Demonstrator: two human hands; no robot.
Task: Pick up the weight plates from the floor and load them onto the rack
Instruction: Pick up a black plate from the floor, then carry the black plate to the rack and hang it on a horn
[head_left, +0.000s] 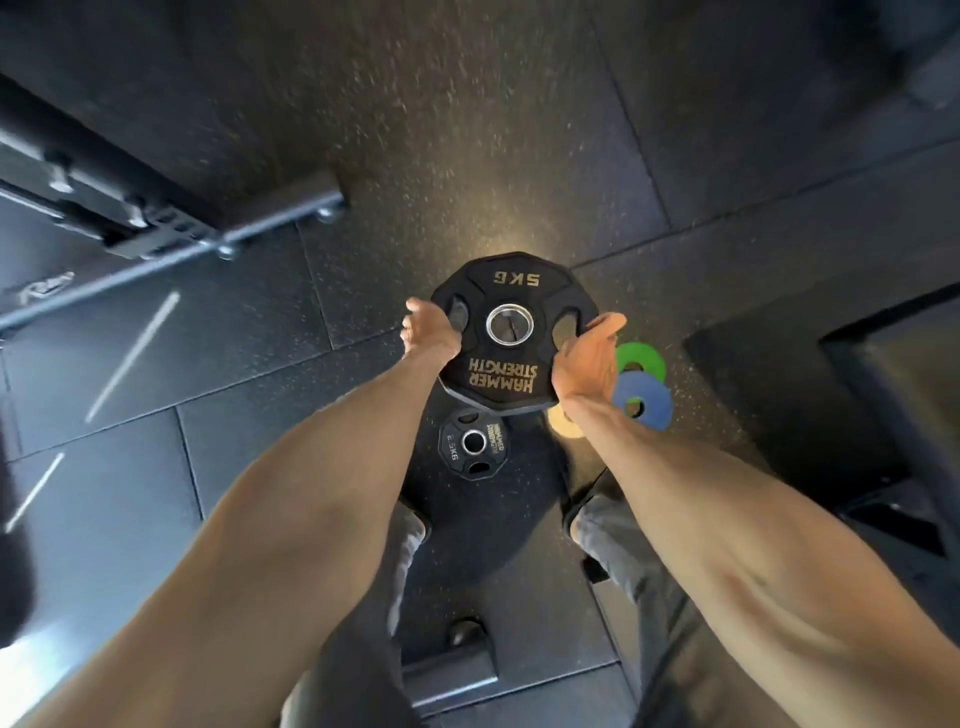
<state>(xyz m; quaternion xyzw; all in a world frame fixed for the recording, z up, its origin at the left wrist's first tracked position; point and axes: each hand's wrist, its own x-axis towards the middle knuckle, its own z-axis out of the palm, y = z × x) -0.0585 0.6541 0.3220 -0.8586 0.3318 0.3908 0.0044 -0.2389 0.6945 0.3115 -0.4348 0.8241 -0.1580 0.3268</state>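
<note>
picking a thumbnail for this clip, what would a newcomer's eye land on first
The black 5 kg plate with gold Hammer Strength lettering, gripped at its sides by the left hand and the right hand in the middle of the view. Next come the green disc and blue disc on the dark floor just right of it, and a smaller black plate below.
</note>
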